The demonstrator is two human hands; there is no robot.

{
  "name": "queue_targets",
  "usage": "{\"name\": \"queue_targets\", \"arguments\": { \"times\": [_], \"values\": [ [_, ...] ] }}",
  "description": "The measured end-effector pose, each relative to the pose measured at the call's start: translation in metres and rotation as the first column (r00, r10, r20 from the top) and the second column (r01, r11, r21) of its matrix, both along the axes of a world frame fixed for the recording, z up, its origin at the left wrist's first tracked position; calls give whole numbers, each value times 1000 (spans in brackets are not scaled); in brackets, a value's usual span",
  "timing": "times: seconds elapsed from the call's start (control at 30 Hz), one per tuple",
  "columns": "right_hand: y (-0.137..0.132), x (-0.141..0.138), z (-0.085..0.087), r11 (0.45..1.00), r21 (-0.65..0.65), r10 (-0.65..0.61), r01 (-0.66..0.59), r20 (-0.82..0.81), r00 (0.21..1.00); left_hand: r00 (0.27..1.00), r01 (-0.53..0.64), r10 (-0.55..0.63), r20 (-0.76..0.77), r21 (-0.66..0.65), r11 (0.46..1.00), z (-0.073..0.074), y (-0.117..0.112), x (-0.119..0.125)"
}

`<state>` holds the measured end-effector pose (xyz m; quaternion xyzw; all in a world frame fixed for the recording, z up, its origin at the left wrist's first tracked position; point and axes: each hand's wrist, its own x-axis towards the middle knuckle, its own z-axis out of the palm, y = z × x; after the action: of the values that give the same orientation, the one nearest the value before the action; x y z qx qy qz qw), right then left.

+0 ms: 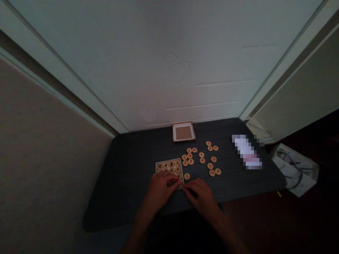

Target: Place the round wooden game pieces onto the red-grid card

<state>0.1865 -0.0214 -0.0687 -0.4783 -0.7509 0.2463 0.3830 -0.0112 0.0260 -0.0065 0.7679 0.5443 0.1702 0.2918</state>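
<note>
A small square box [169, 165] filled with round wooden chess discs lies on the dark table [127, 176]. My left hand [160, 190] rests on the box's near edge, its fingers curled over the discs. Close beside it, my right hand [201, 197] lies on the table with its fingertips pressed together at the box's near right corner. What either hand holds is hidden. One loose disc [186, 176] lies just beyond my right fingertips. Several more loose discs [202, 158] are scattered to the right of the box.
The box's lid [183, 132] lies open side up at the table's far edge by the white wall. A blurred white object [247, 151] lies at the far right. A white bag [295, 171] sits off the table's right end.
</note>
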Motion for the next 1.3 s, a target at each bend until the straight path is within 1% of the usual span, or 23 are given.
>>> {"name": "queue_targets", "arguments": {
  "times": [0.3, 0.53, 0.8, 0.93, 1.07, 1.2, 1.3],
  "values": [
    [0, -1, -1, 999, 31, -15, 15, -5, 1000, 999, 43, -44, -26, -19, 999, 0, -1, 0],
    [-1, -2, 0, 999, 41, -26, 26, -12, 1000, 998, 47, -46, -38, 26, 999, -3, -2, 0],
    [0, -2, 0, 998, 51, -29, 29, 4, 1000, 998, 59, -58, -26, 36, 998, -3, -2, 0],
    [-1, -3, 1, 998, 51, -36, 36, 8, 999, 1000, 8, -5, -29, 106, 994, -5, -4, -6],
    [-1, -2, 3, 999, 26, -27, 27, 27, 999, 997, -60, 69, -36, 197, 979, -10, -5, -25],
    [-2, -2, 6, 1000, 1, 4, -4, 120, 993, 989, -143, 146, 10, 288, 947, -16, -9, -45],
    [-2, -3, 9, 1000, -3, 21, -20, 187, 982, 972, -232, 231, 36, 288, 929, -22, -14, -53]
  ]
}}
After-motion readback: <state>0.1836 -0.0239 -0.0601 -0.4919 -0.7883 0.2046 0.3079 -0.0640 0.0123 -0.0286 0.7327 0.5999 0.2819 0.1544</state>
